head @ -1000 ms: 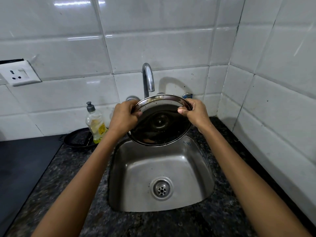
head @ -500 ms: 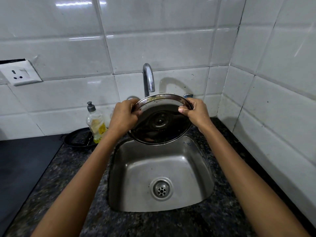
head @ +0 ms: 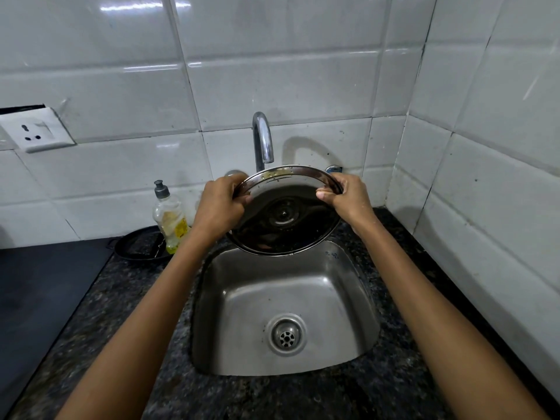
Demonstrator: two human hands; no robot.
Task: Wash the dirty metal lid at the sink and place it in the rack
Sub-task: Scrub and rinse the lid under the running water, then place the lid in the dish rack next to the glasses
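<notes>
A round metal lid with a shiny rim hangs tilted over the back of the steel sink, its underside facing me, just below the tap spout. My left hand grips the lid's left rim. My right hand grips its upper right rim. Brownish specks show on the top part of the rim. No water runs from the tap. No rack is in view.
A dish soap bottle stands left of the sink, in front of a black pan. A dark granite counter surrounds the sink, a black hob lies at the left. White tiled walls close the back and right.
Both hands have lifted the lid very slightly; its tilt and my grip are the same.
</notes>
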